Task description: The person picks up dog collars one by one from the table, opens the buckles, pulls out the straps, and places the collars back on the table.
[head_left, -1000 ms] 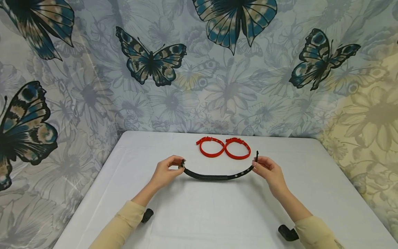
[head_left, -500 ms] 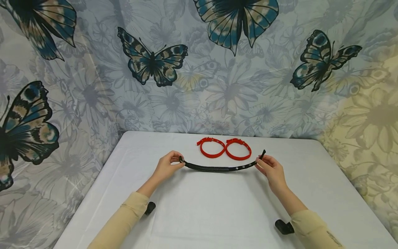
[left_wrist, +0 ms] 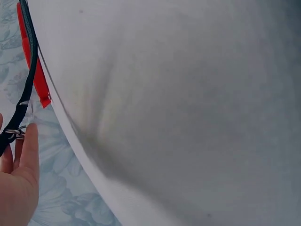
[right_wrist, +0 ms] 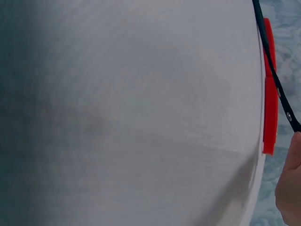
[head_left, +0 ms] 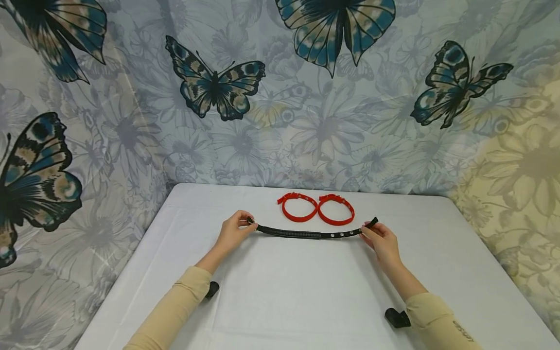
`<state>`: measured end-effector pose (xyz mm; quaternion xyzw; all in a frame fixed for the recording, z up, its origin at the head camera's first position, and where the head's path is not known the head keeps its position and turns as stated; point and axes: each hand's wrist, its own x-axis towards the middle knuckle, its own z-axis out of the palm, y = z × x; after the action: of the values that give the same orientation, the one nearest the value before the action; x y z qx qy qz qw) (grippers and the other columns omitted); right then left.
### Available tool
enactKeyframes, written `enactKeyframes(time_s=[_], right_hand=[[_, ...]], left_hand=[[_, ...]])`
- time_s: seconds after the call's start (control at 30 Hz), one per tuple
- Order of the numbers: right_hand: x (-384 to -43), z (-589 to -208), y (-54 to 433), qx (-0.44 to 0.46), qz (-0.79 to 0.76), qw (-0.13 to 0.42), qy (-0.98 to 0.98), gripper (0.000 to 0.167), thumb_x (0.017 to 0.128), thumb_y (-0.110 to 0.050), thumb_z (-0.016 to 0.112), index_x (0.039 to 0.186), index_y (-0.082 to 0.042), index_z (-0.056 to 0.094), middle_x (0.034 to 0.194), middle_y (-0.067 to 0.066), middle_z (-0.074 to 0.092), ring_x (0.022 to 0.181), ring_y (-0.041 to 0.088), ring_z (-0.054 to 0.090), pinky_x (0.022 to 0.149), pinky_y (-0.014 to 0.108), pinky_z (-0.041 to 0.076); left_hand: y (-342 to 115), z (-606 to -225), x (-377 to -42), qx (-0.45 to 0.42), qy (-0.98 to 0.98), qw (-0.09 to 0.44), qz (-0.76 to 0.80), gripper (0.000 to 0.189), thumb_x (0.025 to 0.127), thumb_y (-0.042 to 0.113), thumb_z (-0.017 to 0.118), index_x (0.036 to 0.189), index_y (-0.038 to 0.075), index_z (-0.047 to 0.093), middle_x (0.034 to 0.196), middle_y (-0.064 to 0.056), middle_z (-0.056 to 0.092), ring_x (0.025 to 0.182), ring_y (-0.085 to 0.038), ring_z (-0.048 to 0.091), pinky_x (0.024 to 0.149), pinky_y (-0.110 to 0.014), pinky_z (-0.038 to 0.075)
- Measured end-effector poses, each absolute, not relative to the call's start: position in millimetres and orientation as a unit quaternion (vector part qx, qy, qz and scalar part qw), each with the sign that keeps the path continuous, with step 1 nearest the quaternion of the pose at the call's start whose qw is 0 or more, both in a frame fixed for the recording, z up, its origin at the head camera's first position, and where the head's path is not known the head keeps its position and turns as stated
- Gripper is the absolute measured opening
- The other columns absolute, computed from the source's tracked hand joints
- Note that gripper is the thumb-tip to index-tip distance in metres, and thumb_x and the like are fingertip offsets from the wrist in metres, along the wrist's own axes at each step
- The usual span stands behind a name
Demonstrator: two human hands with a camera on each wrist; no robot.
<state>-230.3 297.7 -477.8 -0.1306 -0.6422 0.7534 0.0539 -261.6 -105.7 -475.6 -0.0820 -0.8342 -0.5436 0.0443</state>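
Observation:
A black pet collar (head_left: 297,234) with metal eyelets is stretched between both hands above the white table, sagging slightly in the middle. My left hand (head_left: 233,230) pinches its buckle end; the metal buckle (left_wrist: 15,134) shows between thumb and fingers in the left wrist view. The free end of the strap is pinched by my right hand (head_left: 383,243), and a short tip sticks out past the fingers. Just behind the strap, two red collars (head_left: 299,218) lie on the table as closed loops, side by side and touching.
The white-covered table (head_left: 297,301) reaches back to a wall hung with butterfly-patterned cloth (head_left: 332,146). Black wrist-worn pieces show beside each sleeve, one at the left (head_left: 212,290) and one at the right (head_left: 397,318).
Both hands have drawn the black collar straighter, so its sag is shallower. The strap's right tip now leans more to the right. The red collars have not moved.

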Motion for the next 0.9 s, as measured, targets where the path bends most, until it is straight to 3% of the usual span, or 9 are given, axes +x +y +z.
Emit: enactKeyframes(time_s=[0.17,0.4,0.67,0.9], right_hand=[[-230,-481,300,-0.129,0.748,0.055,-0.649,0.032,0.092,-0.002,0.066,0.119,0.008,0.052,0.096,-0.005,0.067,0.089,0.005,0.065,0.083,0.022,0.054],[-232,-481,304,-0.147,0.713,0.045,-0.684,0.038,0.094,-0.003,0.062,0.126,0.011,0.047,0.103,0.001,0.062,0.089,0.003,0.063,0.082,0.021,0.054],[-231,-479,318,-0.155,0.511,0.036,-0.845,0.034,0.093,-0.013,0.063,0.122,0.004,0.058,0.098,0.005,0.065,0.075,-0.003,0.058,0.067,0.015,0.051],[-231,-480,323,-0.142,0.414,0.027,-0.899,0.026,0.091,-0.013,0.064,0.111,0.003,0.066,0.100,0.015,0.069,0.078,0.011,0.059,0.064,0.019,0.048]], left_hand=[[-109,-478,-262,-0.086,-0.850,0.055,-0.518,0.021,0.089,0.013,0.072,0.107,0.006,0.063,0.102,-0.006,0.068,0.101,-0.027,0.065,0.086,-0.041,0.054],[-114,-478,-262,-0.114,-0.884,0.077,-0.446,0.031,0.091,0.011,0.069,0.121,0.009,0.064,0.099,-0.004,0.071,0.096,-0.025,0.068,0.083,-0.041,0.056],[-118,-473,-263,-0.098,-0.943,0.089,-0.306,0.018,0.090,0.013,0.067,0.107,0.017,0.072,0.098,0.000,0.071,0.088,-0.022,0.067,0.064,-0.039,0.053],[-119,-473,-266,-0.106,-0.963,0.074,-0.236,0.015,0.089,0.018,0.070,0.104,0.015,0.073,0.100,-0.002,0.071,0.090,-0.022,0.066,0.063,-0.039,0.054]])
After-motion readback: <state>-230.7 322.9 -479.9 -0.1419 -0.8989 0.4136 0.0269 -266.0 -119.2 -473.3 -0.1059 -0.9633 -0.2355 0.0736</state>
